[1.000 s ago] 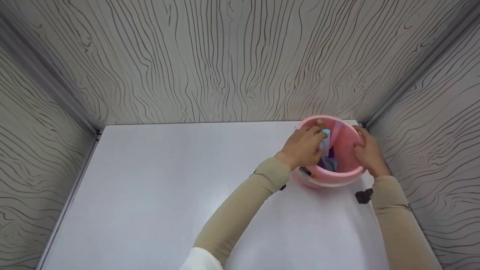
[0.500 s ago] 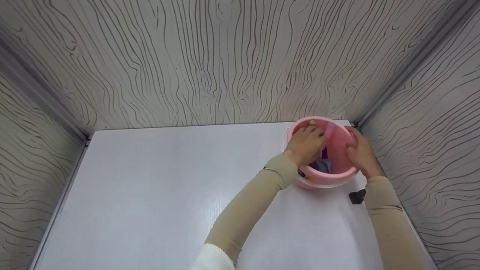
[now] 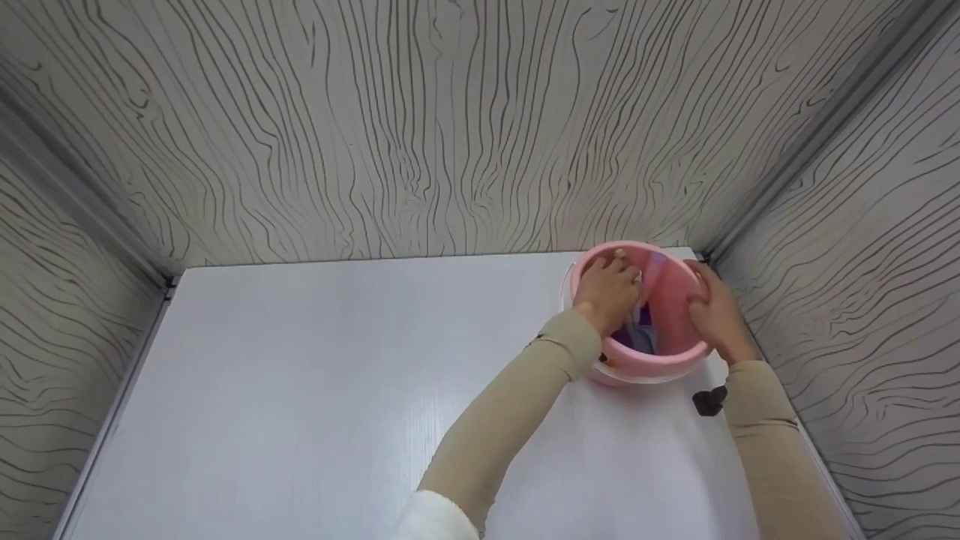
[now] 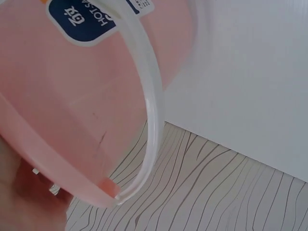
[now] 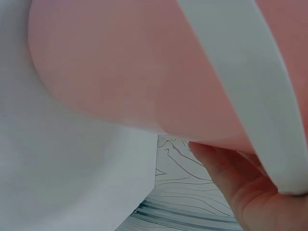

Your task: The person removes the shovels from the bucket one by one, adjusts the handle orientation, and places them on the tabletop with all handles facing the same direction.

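A pink bucket (image 3: 679,319) stands at the far right of the white table, tilted towards me in the head view. My left hand (image 3: 606,294) reaches over its left rim and holds a white bottle-like thing (image 3: 638,289), mostly hidden by the fingers. Purple (image 3: 645,313) and grey-blue (image 3: 642,339) items lie deeper inside. A tan rounded tip (image 3: 619,255) shows above the left fingers. On the right, my right hand (image 3: 716,315) grips the rim, thumb inside. The left wrist view shows the bucket's label (image 4: 86,21) and white handle (image 4: 154,106).
The white table (image 3: 300,375) meets patterned walls at the back (image 3: 420,150) and right (image 3: 862,300). A small black piece (image 3: 709,401) sits beside my right sleeve. The white bucket handle hangs down outside the bucket.
My left hand has moved deeper into the bucket, and the teal top of the white thing is now hidden. The right hand keeps its grip on the rim. The head view has shifted slightly.
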`<act>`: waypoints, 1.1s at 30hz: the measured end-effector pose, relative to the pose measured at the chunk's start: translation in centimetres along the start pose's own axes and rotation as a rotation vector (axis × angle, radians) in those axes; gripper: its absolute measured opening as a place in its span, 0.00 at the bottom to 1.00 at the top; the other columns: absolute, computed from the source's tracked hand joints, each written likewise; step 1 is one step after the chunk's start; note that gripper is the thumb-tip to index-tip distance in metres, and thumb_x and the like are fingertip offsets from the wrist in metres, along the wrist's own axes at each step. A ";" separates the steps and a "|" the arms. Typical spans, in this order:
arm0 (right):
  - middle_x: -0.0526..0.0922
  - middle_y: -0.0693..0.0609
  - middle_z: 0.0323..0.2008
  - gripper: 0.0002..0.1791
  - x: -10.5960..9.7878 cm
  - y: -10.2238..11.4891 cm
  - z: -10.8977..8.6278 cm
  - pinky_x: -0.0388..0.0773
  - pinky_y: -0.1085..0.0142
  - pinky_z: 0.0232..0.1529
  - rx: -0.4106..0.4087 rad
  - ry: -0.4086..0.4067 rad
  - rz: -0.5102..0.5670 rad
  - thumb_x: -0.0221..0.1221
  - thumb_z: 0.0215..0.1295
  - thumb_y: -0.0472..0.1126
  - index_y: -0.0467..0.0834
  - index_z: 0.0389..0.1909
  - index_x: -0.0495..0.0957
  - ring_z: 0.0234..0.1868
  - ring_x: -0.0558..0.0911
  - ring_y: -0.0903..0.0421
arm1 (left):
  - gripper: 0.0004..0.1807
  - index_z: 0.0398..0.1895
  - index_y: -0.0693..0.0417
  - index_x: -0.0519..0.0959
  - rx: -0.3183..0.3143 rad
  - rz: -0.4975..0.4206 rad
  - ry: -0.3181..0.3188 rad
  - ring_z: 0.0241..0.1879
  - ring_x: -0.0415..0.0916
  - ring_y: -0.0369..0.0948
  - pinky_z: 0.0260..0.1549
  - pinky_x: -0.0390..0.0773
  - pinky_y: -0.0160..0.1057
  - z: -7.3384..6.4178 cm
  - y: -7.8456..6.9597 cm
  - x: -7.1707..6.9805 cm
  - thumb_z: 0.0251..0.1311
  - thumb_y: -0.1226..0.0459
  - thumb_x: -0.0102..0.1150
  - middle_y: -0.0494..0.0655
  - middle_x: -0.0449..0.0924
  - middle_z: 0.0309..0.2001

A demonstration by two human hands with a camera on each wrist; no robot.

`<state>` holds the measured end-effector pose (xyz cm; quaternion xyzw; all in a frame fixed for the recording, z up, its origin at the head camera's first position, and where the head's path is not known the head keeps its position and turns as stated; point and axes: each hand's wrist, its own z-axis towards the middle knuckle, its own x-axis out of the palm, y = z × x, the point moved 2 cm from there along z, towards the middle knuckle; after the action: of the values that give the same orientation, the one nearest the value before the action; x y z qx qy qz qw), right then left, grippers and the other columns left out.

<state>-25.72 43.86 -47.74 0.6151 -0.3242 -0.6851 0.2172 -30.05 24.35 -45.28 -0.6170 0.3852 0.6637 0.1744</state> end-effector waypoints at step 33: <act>0.73 0.30 0.56 0.36 -2.9 -2.5 -1.5 0.73 0.62 0.28 0.031 -0.024 -0.051 0.44 0.74 0.28 0.40 0.83 0.57 0.35 0.74 0.49 | 0.19 0.70 0.29 0.77 0.007 0.091 0.144 0.61 0.69 0.35 0.63 0.68 0.34 2.5 -4.5 -1.9 0.85 0.48 0.43 0.30 0.78 0.67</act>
<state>-23.60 47.33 -47.54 0.6181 -0.3217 -0.6926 0.1864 -28.28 29.55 -44.91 -0.6443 0.4270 0.6234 0.1181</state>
